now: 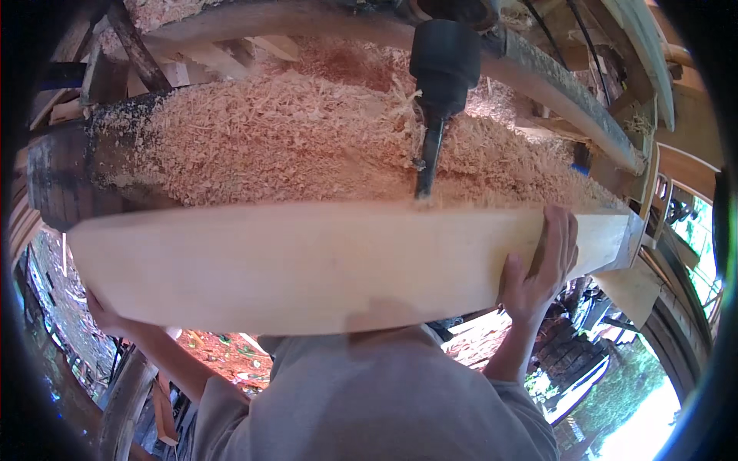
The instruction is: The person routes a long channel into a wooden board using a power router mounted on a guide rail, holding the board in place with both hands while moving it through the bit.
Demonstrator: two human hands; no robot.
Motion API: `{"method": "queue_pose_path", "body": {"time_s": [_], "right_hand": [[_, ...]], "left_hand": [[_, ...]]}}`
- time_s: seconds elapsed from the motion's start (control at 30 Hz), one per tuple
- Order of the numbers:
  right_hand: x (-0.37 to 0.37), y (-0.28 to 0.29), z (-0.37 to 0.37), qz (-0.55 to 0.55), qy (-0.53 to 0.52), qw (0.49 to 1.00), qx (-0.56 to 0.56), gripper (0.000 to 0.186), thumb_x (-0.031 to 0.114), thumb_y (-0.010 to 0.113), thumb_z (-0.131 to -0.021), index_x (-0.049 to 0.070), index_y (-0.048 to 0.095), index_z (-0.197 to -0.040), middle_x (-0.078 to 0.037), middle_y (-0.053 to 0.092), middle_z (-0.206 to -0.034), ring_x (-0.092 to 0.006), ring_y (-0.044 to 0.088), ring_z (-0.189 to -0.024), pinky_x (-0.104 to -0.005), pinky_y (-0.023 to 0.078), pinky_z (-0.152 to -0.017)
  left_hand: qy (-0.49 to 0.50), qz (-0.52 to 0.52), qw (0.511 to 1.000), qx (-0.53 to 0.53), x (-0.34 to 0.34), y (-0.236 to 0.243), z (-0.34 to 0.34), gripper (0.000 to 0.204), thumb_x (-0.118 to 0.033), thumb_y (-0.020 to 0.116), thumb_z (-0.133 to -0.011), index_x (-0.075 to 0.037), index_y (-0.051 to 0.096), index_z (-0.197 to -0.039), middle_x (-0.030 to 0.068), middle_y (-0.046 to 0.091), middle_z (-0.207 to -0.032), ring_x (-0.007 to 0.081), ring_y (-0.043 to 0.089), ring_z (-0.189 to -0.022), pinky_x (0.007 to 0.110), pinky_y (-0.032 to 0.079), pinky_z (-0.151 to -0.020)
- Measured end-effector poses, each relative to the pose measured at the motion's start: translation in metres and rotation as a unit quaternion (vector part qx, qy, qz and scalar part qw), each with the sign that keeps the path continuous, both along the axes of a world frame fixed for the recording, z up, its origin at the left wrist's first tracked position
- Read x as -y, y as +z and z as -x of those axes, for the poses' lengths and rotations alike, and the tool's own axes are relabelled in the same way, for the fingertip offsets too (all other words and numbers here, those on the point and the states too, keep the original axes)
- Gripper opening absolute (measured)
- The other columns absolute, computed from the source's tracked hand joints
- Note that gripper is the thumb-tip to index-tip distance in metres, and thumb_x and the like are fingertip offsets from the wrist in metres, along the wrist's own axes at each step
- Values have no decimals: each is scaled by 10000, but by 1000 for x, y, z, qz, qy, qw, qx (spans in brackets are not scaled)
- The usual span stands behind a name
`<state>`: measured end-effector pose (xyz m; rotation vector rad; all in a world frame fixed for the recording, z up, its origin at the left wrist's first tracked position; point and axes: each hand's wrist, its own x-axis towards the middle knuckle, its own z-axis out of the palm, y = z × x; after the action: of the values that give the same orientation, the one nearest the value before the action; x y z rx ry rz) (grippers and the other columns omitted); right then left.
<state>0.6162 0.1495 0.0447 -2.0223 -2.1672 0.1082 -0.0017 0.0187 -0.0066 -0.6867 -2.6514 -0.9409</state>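
Observation:
A long pale wooden board [307, 269] with a rounded left end lies across the view, its broad face toward me. My right hand [542, 265] is closed on the board near its right end, fingers over the far edge and thumb against the face. At the lower left edge, my left hand [108, 315] grips the board, most of its fingers hidden behind the wood. Just beyond the far edge, a black chuck [444, 65] holds a dark metal bit [430, 150] pointing down. The bit's tip meets or lies close to that edge; contact cannot be made out exactly.
A thick heap of wood shavings [261, 142] covers the work surface behind the board. A curved wooden beam [569, 104] crosses beyond the chuck. Dark wood [58, 177] stands at the left, and wooden framing [653, 165] rises at the right.

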Motion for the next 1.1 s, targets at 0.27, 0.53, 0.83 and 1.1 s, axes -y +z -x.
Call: {"method": "queue_pose_path", "body": {"time_s": [0.27, 0.53, 0.83, 1.1], "right_hand": [[33, -6, 5, -15, -6, 999, -41, 848, 573, 465, -924, -75, 443, -1472, -276, 428, -1535, -495, 320, -1460, -593, 216, -1187], [30, -13, -2, -28, -23, 999, -39, 843, 586, 447, -933, -71, 462, -1461, -268, 446, -1526, -483, 341, -1452, -591, 238, -1186], [21, -18, -2, -56, -40, 996, -54, 831, 598, 439, -947, -71, 498, -1436, -268, 491, -1490, -477, 370, -1438, -583, 257, -1179], [20, -17, 0, -60, -46, 995, -62, 806, 566, 471, -941, -77, 510, -1425, -273, 497, -1482, -479, 372, -1436, -590, 259, -1175]], "left_hand": [[62, 15, 998, -5, 69, -2, 28, 389, -284, 606, -997, -33, 662, -1288, 100, 720, -1159, 213, 703, -953, 326, 575, -819], [67, 5, 997, -47, 85, -18, 50, 401, -274, 633, -980, -21, 666, -1290, 104, 716, -1219, 198, 706, -1004, 303, 565, -867], [79, -47, 996, 14, 50, -2, 28, 358, -224, 672, -961, -2, 690, -1240, 105, 738, -1154, 207, 722, -941, 324, 585, -823], [-27, 41, 981, -186, 101, -34, 108, 513, -396, 576, -975, 29, 665, -1248, 128, 730, -1144, 223, 710, -960, 343, 577, -827]]}}
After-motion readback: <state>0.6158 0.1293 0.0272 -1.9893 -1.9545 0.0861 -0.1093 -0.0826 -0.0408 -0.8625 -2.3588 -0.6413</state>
